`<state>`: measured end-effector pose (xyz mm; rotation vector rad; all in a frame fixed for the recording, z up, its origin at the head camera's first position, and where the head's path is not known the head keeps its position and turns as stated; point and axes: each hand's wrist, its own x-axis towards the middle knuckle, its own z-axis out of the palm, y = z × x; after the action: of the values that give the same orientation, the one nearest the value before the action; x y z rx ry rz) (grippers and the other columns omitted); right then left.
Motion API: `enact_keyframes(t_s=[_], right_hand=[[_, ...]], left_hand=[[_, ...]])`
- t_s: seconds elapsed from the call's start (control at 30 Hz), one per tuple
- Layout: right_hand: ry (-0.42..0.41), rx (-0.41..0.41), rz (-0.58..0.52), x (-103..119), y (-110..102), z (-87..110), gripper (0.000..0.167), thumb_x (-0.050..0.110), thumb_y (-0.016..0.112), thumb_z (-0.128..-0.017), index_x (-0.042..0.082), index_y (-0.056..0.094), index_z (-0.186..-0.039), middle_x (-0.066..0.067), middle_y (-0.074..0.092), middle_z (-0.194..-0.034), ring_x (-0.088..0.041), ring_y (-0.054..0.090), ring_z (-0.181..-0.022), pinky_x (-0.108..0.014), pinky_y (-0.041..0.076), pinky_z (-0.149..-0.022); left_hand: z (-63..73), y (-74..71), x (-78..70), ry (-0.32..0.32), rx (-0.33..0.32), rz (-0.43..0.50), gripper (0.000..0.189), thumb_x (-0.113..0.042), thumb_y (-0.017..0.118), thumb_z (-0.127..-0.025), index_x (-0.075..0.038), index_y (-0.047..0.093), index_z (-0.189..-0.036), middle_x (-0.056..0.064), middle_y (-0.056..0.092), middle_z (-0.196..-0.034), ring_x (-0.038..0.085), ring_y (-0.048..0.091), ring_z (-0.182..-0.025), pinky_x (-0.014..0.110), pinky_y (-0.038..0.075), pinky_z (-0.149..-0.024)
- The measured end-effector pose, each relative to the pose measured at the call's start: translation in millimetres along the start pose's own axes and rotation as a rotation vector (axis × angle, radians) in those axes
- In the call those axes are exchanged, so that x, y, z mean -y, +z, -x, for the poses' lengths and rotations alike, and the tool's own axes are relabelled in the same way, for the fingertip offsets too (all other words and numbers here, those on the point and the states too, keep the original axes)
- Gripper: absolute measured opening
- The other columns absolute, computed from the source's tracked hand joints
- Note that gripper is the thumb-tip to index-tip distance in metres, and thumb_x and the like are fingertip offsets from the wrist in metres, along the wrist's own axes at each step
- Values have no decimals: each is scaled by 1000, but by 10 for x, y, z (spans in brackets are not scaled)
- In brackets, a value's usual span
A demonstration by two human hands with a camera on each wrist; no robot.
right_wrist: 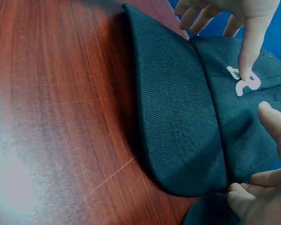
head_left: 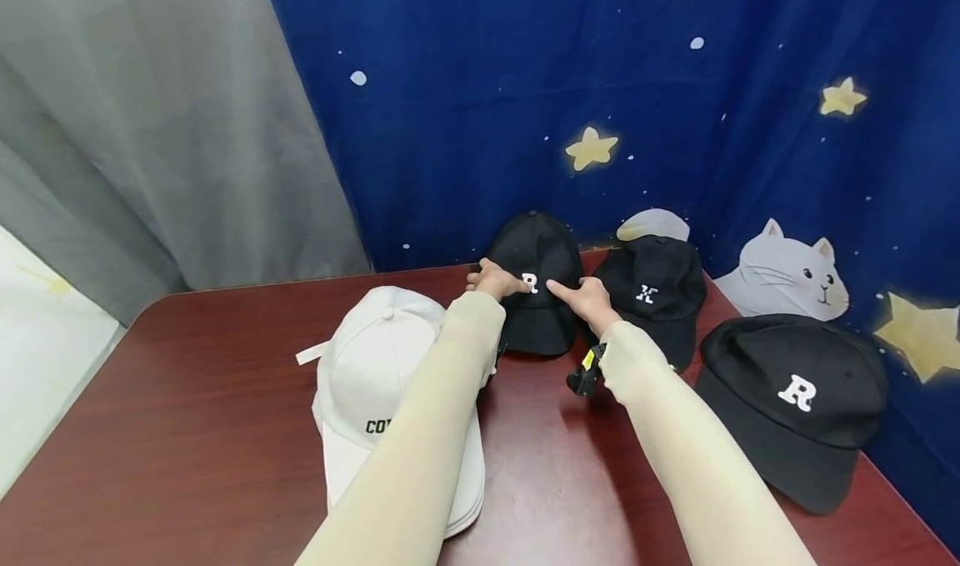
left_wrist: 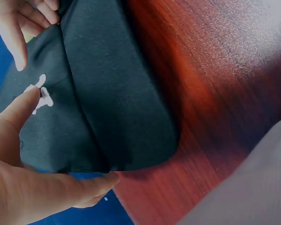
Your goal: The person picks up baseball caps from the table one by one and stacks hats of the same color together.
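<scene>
A black baseball cap (head_left: 534,253) with a white letter R stands at the table's back edge, its brim towards me. Both hands hold it, one from each side. My left hand (head_left: 495,281) has its thumb on the letter, and its fingers (left_wrist: 91,187) lie along the cap's side where crown meets brim. On the other side, my right hand (head_left: 588,299) grips the edge, with fingertips (right_wrist: 246,199) at the end of the brim seam and the thumb over the crown's front. A second black cap (head_left: 651,276) sits just right of the right hand.
White caps (head_left: 375,366), nested together, lie left of my left forearm on the red-brown table (head_left: 187,433). Another black cap (head_left: 802,383) with an R stands at the right edge. A blue star-patterned curtain (head_left: 480,116) hangs right behind the table, beside a grey curtain (head_left: 187,132).
</scene>
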<state>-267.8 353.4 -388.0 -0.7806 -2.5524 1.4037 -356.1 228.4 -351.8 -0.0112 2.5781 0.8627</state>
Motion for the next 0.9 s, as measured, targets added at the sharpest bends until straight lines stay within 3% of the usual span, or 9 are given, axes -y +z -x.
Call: enact_keyframes(t_s=[0.17,0.37,0.53,0.9], right_hand=[[22,-1,10,45,4,4,80,42,60,-85,-11,30,-137,-25,32,-140,-34,31,-128,-42,28,-103],[40,9,-10,110,34,27,79,41,60,-86,-8,29,-139,-23,31,-142,-33,31,-129,-42,27,-103],[29,17,-41,148,61,40,78,40,60,-87,-6,27,-140,-22,29,-143,-33,31,-129,-42,27,-103],[21,33,-66,131,110,18,77,40,60,-87,-5,27,-141,-22,29,-143,-32,31,-129,-41,28,-103]], left_hand=[[25,-1,38,16,12,61,96,-39,74,-75,-13,14,-145,24,22,-141,36,26,-127,46,26,-102],[28,1,64,1,30,59,95,-41,71,-77,-19,10,-146,22,22,-144,34,22,-130,46,22,-104],[8,4,90,14,19,92,92,-38,72,-77,-20,13,-146,22,27,-141,33,27,-127,41,28,-101],[55,1,128,25,2,56,87,-39,71,-79,-18,17,-144,21,34,-136,31,33,-122,38,31,-99]])
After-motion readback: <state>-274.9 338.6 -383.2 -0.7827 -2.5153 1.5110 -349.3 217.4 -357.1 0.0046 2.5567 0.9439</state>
